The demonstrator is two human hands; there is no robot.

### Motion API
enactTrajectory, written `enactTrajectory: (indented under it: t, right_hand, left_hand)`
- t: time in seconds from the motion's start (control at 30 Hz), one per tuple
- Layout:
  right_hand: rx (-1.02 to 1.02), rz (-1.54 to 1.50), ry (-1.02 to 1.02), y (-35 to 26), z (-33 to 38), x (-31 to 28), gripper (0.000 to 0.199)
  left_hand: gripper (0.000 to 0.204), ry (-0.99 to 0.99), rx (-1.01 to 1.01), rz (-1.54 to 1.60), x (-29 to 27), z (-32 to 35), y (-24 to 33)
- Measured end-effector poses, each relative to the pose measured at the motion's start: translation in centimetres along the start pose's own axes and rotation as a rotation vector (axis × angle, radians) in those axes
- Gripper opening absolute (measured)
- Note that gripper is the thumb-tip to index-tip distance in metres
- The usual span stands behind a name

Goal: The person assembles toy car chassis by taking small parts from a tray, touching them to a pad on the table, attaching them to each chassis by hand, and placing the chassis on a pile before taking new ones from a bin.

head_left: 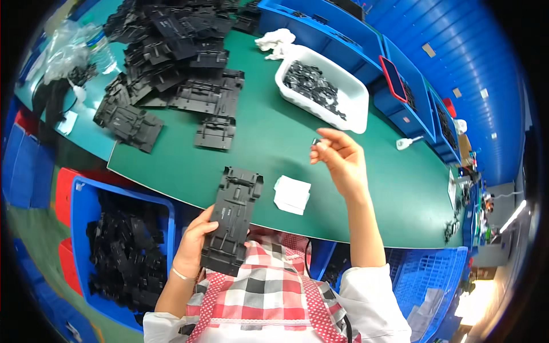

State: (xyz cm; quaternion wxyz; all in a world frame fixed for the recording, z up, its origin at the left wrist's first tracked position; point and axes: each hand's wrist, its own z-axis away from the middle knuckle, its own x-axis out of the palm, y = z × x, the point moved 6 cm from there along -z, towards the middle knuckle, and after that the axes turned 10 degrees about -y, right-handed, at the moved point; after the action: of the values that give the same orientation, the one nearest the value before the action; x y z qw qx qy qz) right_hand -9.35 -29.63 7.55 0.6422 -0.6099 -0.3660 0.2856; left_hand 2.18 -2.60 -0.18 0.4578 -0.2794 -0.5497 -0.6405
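Note:
My left hand [193, 244] grips a long black moulded plastic panel [233, 219] by its lower left side, holding it over the near edge of the green table [269, 143]. My right hand [338, 158] is raised above the table and pinches a small dark part [315, 140] between thumb and fingertips. That hand hovers just below a white tub [354, 91] filled with small black parts. A small stack of white pads [292, 194] lies on the table between my two hands.
A big heap of black panels [171, 63] covers the far left of the table. A blue crate [123, 257] of black parts stands on the floor at my left. Blue bins [337, 28] line the far edge. A white rag [275, 42] lies beside the tub.

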Motion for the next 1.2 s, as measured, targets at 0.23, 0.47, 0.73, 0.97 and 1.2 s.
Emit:
enactTrajectory:
  t: [0.23,0.47,0.73,0.97,1.2]
  right_hand:
    - [0.122,-0.048,0.018,1.0,3.3,0.4,0.009]
    - [0.141,0.061,0.105,1.4,4.9,0.6,0.025]
    - [0.101,0.377,0.082,1.5,7.1,2.0,0.009]
    - [0.314,0.395,0.151,4.0,8.0,2.8,0.003]
    - [0.105,0.931,0.013,2.0,6.8,4.9,0.007]
  left_hand:
    - [0.058,0.016,-0.001,-0.028,0.7,-0.4,-0.6]
    - [0.058,0.097,-0.009,-0.105,1.2,-0.4,-0.5]
    - [0.058,0.131,-0.03,-0.293,0.9,-0.2,-0.4]
    - [0.056,0.126,-0.039,-0.329,0.5,-0.5,-0.5]
    - [0.055,0.127,-0.039,-0.294,-0.1,-0.5,-0.8]
